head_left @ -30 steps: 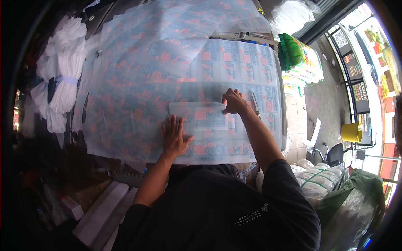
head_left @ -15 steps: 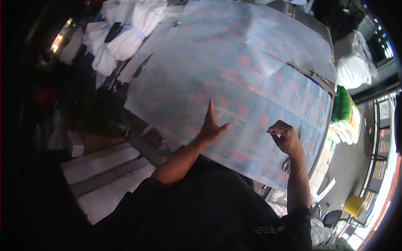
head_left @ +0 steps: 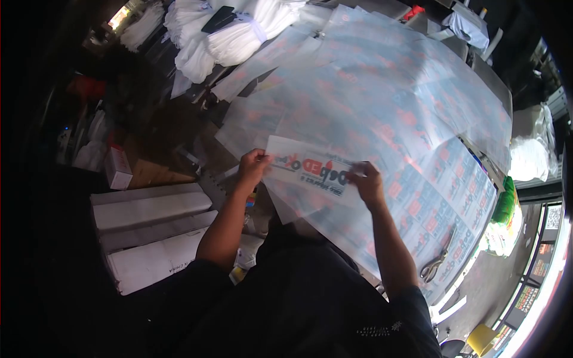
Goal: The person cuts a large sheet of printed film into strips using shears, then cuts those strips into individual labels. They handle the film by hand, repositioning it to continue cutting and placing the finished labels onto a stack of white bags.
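Between my hands is a cut strip of translucent printed film (head_left: 305,167), with reversed black and red lettering. My left hand (head_left: 253,167) pinches its left end between thumb and fingers. At the right end, my right hand (head_left: 368,181) has its fingers closed on the strip, slightly blurred by motion. Under the strip spread large translucent sheets (head_left: 382,113) bearing the same kind of blue and red print, overlapping across the table. A pair of scissors (head_left: 434,265) lies on the sheets, to the right of my right forearm.
Bundled white cloth (head_left: 239,42) lies at the table's far left, with a dark phone-like object (head_left: 219,19) on it. Long white boxes (head_left: 152,209) are stacked at my left. A green and white sack (head_left: 504,221) stands past the right edge, near a yellow bucket-like object (head_left: 482,340).
My left hand has gone from spread open above the sheets to pinching the strip. My right hand has moved left and holds the strip's other end. The camera view has shifted.
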{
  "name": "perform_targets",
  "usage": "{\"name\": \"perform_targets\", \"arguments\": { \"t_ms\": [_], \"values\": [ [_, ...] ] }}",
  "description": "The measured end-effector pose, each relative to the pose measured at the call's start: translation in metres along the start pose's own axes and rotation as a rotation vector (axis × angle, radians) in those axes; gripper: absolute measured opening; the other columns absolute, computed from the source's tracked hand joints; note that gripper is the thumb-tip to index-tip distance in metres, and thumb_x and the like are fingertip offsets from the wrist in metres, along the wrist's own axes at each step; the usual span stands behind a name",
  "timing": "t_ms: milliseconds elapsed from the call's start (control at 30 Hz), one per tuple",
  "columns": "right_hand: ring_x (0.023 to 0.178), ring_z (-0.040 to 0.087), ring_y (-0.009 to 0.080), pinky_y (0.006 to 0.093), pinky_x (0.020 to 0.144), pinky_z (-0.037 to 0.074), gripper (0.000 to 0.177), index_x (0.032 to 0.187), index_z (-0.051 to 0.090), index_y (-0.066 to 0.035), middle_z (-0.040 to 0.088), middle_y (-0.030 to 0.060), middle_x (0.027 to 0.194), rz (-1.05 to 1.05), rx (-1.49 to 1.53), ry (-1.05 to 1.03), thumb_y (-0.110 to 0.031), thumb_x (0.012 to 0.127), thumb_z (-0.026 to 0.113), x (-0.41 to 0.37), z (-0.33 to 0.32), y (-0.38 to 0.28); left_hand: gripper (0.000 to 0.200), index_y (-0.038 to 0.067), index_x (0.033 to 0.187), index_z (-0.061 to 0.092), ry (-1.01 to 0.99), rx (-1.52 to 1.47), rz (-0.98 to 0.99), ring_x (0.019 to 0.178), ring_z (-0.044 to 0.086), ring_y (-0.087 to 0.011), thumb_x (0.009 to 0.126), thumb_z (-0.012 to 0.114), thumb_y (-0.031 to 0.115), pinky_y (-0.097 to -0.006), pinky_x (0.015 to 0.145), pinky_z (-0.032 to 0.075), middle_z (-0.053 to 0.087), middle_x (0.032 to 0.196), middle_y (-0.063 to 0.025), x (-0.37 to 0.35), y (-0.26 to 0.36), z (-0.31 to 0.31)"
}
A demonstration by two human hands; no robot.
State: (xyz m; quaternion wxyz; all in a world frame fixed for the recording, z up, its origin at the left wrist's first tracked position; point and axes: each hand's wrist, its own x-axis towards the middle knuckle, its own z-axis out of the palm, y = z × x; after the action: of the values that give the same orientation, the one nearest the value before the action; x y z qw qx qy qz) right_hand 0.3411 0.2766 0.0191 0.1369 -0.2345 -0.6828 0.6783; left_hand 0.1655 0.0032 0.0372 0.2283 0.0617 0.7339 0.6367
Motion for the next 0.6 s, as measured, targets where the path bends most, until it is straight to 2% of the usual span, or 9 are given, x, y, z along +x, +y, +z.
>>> {"name": "perform_targets", "arguments": {
  "t_ms": [100, 233, 267, 333, 400, 500, 533, 567, 600],
  "values": [
    [0.065, 0.061, 0.0130, 0.0265, 0.058, 0.049, 0.023, 0.093, 0.058, 0.002, 0.064, 0.0070, 0.077, -0.008, -0.031, 0.012, -0.006, 0.075, 0.070, 0.031, 0.071, 0.004, 0.014, 0.002, 0.086, 0.062, 0.049, 0.092, 0.057, 0.068, 0.055, -0.0077, 0.081, 0.065, 0.014, -0.0233, 0.059, 0.045, 0.061, 0.078, -0.0015, 0.045, -0.010, -0.062],
    [0.063, 0.062, 0.0137, 0.0276, 0.055, 0.050, 0.026, 0.093, 0.058, 0.003, 0.064, 0.0079, 0.077, 0.102, -0.094, 0.077, -0.008, 0.074, 0.071, 0.079, 0.146, 0.003, 0.014, 0.002, 0.085, 0.063, 0.073, 0.164, 0.000, 0.069, 0.056, -0.0093, 0.079, 0.065, 0.014, -0.0261, 0.061, 0.044, 0.062, 0.077, -0.0021, 0.115, -0.011, -0.126],
    [0.068, 0.062, 0.0147, 0.0279, 0.057, 0.051, 0.030, 0.098, 0.056, 0.003, 0.065, 0.0093, 0.082, 0.131, -0.119, 0.087, -0.008, 0.074, 0.071, 0.093, 0.163, -0.001, 0.014, 0.002, 0.084, 0.063, 0.067, 0.189, 0.012, 0.068, 0.056, -0.0101, 0.078, 0.065, 0.014, -0.0272, 0.061, 0.045, 0.062, 0.077, -0.0025, 0.133, -0.010, -0.141],
    [0.072, 0.063, 0.0156, 0.0283, 0.059, 0.052, 0.035, 0.104, 0.055, 0.003, 0.065, 0.0106, 0.086, 0.156, -0.160, 0.083, -0.007, 0.074, 0.071, 0.122, 0.196, -0.001, 0.016, 0.001, 0.083, 0.062, 0.084, 0.228, 0.028, 0.068, 0.056, -0.0112, 0.077, 0.065, 0.015, -0.0282, 0.061, 0.045, 0.062, 0.076, -0.0037, 0.159, -0.001, -0.158],
    [0.062, 0.063, 0.0152, 0.0286, 0.053, 0.051, 0.033, 0.098, 0.055, 0.003, 0.066, 0.0100, 0.081, 0.057, -0.188, 0.140, -0.010, 0.073, 0.072, 0.148, 0.219, 0.006, 0.017, 0.001, 0.082, 0.062, 0.102, 0.280, 0.035, 0.068, 0.057, -0.0122, 0.076, 0.066, 0.016, -0.0292, 0.062, 0.045, 0.062, 0.075, -0.0048, 0.184, 0.002, -0.170],
    [0.061, 0.063, 0.0143, 0.0276, 0.052, 0.050, 0.037, 0.101, 0.055, 0.002, 0.066, 0.0102, 0.082, 0.079, -0.195, 0.204, -0.012, 0.073, 0.073, 0.173, 0.239, 0.008, 0.019, 0.000, 0.080, 0.061, 0.124, 0.397, 0.036, 0.067, 0.058, -0.0142, 0.074, 0.067, 0.018, -0.0297, 0.062, 0.045, 0.062, 0.074, -0.0080, 0.220, -0.009, -0.186],
    [0.067, 0.065, 0.0213, 0.0329, 0.057, 0.052, 0.043, 0.104, 0.054, 0.002, 0.066, 0.0132, 0.085, 0.108, -0.207, 0.218, -0.017, 0.071, 0.074, 0.177, 0.244, 0.003, 0.021, 0.000, 0.081, 0.061, 0.138, 0.430, 0.046, 0.068, 0.059, -0.0177, 0.074, 0.067, 0.019, -0.0312, 0.063, 0.046, 0.062, 0.074, -0.0096, 0.232, -0.010, -0.187],
    [0.067, 0.065, 0.0213, 0.0329, 0.057, 0.052, 0.043, 0.104, 0.054, 0.002, 0.066, 0.0132, 0.085, 0.111, -0.212, 0.233, -0.017, 0.071, 0.074, 0.183, 0.247, 0.003, 0.023, 0.000, 0.082, 0.061, 0.150, 0.461, 0.058, 0.070, 0.061, -0.0213, 0.073, 0.067, 0.021, -0.0327, 0.064, 0.047, 0.063, 0.075, -0.0113, 0.244, -0.012, -0.189],
    [0.078, 0.063, 0.0259, 0.0356, 0.065, 0.052, 0.047, 0.108, 0.053, 0.001, 0.064, 0.0153, 0.093, 0.016, -0.435, 0.242, -0.017, 0.071, 0.074, 0.187, 0.250, 0.007, 0.023, 0.000, 0.082, 0.061, 0.132, 0.458, 0.057, 0.070, 0.061, -0.0213, 0.073, 0.067, 0.021, -0.0327, 0.064, 0.047, 0.063, 0.075, -0.0113, 0.252, -0.015, -0.190]
  ]
}}
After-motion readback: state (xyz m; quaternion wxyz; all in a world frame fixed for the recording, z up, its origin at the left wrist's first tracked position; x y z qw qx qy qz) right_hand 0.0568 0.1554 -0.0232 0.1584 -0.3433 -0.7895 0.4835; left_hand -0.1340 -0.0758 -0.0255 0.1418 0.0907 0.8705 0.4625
